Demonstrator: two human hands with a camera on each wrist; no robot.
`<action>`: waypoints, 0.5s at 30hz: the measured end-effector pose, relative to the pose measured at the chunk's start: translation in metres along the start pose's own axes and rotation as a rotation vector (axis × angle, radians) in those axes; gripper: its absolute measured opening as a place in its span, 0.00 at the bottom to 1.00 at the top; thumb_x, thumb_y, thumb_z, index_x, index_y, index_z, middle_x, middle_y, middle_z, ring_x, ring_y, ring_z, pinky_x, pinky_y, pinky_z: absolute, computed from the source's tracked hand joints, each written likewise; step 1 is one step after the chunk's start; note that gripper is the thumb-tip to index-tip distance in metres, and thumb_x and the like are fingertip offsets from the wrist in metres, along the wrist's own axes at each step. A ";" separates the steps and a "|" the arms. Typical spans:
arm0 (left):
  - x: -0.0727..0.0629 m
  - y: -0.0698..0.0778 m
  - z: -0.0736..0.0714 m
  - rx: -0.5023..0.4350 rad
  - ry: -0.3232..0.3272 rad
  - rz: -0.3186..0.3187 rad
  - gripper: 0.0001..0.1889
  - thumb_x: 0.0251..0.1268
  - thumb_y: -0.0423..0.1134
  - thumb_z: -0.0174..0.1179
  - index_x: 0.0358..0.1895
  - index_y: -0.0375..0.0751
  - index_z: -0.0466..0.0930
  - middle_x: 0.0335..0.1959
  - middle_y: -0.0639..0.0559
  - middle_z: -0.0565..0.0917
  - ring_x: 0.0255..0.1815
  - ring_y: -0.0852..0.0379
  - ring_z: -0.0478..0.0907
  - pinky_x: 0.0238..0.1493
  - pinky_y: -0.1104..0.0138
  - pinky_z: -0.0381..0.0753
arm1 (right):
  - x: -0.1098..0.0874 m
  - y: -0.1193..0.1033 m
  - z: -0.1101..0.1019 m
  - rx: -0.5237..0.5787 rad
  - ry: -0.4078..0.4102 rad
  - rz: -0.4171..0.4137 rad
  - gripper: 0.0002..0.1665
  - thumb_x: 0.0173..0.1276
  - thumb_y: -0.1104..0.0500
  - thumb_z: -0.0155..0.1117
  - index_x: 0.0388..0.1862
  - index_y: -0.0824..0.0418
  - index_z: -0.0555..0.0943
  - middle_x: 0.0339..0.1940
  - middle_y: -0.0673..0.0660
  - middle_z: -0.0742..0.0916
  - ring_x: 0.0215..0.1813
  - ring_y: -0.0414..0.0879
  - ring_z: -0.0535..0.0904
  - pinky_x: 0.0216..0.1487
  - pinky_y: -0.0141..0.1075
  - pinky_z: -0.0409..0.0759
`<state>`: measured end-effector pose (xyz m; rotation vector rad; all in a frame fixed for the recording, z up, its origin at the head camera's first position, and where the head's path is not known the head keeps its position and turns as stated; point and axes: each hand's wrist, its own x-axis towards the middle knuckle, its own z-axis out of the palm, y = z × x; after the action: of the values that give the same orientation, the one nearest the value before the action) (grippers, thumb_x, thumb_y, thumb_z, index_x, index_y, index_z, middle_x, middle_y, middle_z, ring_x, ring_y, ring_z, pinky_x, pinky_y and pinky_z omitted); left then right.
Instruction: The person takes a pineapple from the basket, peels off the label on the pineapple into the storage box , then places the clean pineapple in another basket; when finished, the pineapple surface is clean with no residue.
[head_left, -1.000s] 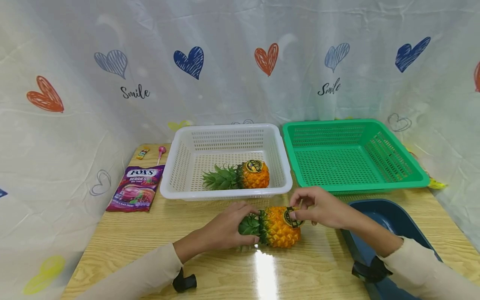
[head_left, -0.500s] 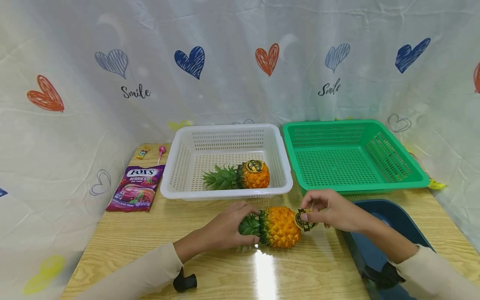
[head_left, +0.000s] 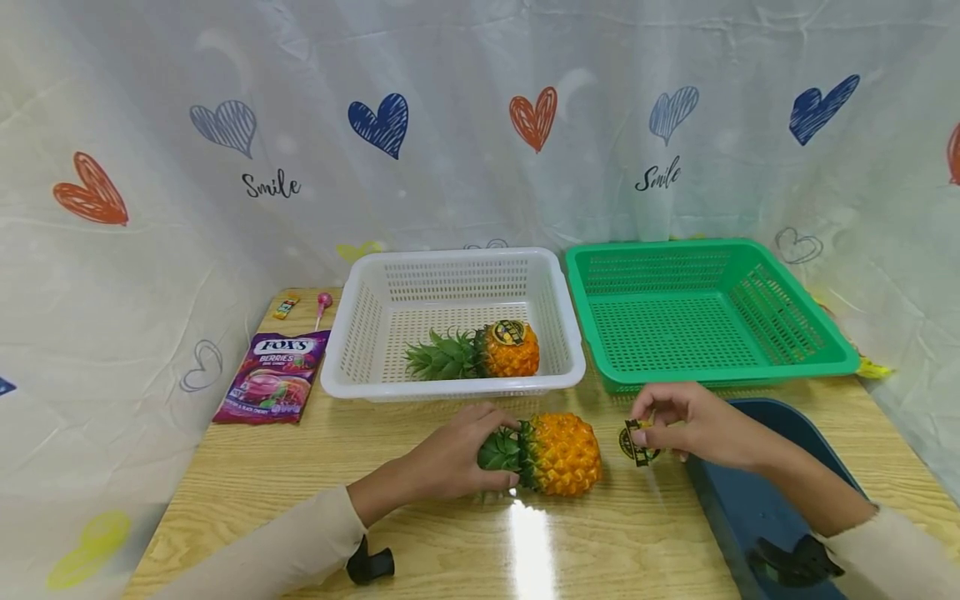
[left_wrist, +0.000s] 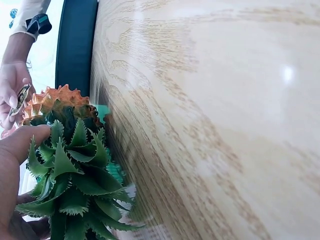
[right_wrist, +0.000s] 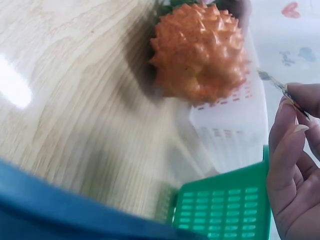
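An orange pineapple (head_left: 564, 455) with green leaves lies on its side on the wooden table. My left hand (head_left: 457, 454) grips it round the leafy crown (left_wrist: 75, 175), with the thumb on the near side. My right hand (head_left: 697, 425) pinches a round black-and-gold sticker (head_left: 637, 442) between thumb and fingers, apart from the fruit and to its right. Edge-on, the thin sticker (right_wrist: 287, 95) shows at the fingertips in the right wrist view. A second pineapple (head_left: 510, 350), bearing a similar sticker, lies in the white basket (head_left: 453, 389).
Behind on the right stands a green basket (head_left: 720, 372). A dark blue tub (head_left: 757, 500) sits under my right forearm. At the left are a purple candy bag (head_left: 272, 377), a pink lollipop (head_left: 324, 300) and a small yellow wrapped candy (head_left: 286, 307). A patterned curtain (head_left: 450, 200) hangs behind.
The sticker has come off the pineapple in my right hand, which has moved right toward the blue tub. My left hand and the pineapple have stayed in place.
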<state>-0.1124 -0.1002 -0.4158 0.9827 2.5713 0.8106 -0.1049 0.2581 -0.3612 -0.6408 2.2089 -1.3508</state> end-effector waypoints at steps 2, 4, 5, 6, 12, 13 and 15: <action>0.000 0.000 0.000 0.000 -0.001 -0.004 0.32 0.61 0.59 0.68 0.66 0.54 0.72 0.67 0.53 0.72 0.69 0.50 0.68 0.65 0.49 0.75 | -0.004 0.002 -0.002 0.013 -0.012 -0.025 0.06 0.74 0.64 0.62 0.46 0.64 0.78 0.29 0.56 0.85 0.22 0.55 0.71 0.21 0.42 0.76; 0.000 -0.001 0.000 0.000 -0.002 -0.005 0.32 0.61 0.59 0.68 0.67 0.54 0.72 0.68 0.53 0.72 0.70 0.50 0.68 0.66 0.49 0.74 | -0.008 0.005 -0.005 0.026 -0.023 -0.041 0.05 0.74 0.65 0.60 0.46 0.65 0.78 0.30 0.56 0.85 0.22 0.53 0.71 0.21 0.41 0.77; 0.000 0.000 0.000 0.000 -0.003 -0.004 0.32 0.61 0.59 0.68 0.67 0.54 0.72 0.68 0.52 0.72 0.70 0.50 0.68 0.66 0.49 0.74 | -0.011 0.006 -0.006 0.031 -0.027 -0.042 0.06 0.74 0.65 0.60 0.47 0.65 0.77 0.30 0.56 0.85 0.22 0.52 0.72 0.21 0.41 0.77; 0.000 -0.001 0.000 0.000 -0.003 -0.002 0.33 0.61 0.59 0.68 0.67 0.54 0.72 0.68 0.52 0.72 0.70 0.49 0.68 0.66 0.49 0.74 | -0.013 0.007 -0.007 0.036 -0.030 -0.037 0.06 0.75 0.65 0.59 0.47 0.65 0.77 0.30 0.55 0.85 0.23 0.51 0.72 0.22 0.41 0.77; 0.001 -0.001 0.000 0.004 -0.008 0.002 0.33 0.61 0.60 0.67 0.68 0.55 0.71 0.70 0.52 0.70 0.72 0.49 0.67 0.68 0.48 0.73 | -0.030 0.015 -0.014 0.086 -0.034 0.000 0.07 0.76 0.66 0.56 0.50 0.66 0.76 0.31 0.52 0.85 0.27 0.52 0.75 0.23 0.43 0.76; 0.001 -0.002 0.000 0.005 -0.009 0.000 0.33 0.61 0.60 0.67 0.67 0.55 0.71 0.71 0.52 0.70 0.72 0.49 0.66 0.68 0.49 0.73 | -0.032 0.017 -0.015 0.099 -0.037 -0.002 0.07 0.76 0.67 0.56 0.50 0.67 0.76 0.32 0.53 0.85 0.27 0.52 0.75 0.23 0.43 0.76; 0.000 -0.002 0.000 0.005 -0.009 -0.002 0.33 0.61 0.60 0.67 0.67 0.55 0.71 0.71 0.53 0.70 0.72 0.50 0.66 0.68 0.49 0.73 | -0.035 0.020 -0.017 0.121 -0.045 -0.010 0.08 0.76 0.68 0.54 0.51 0.68 0.75 0.33 0.54 0.86 0.28 0.52 0.75 0.24 0.45 0.75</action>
<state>-0.1136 -0.1010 -0.4173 0.9833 2.5669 0.7979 -0.0913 0.2994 -0.3674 -0.6327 2.0740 -1.4484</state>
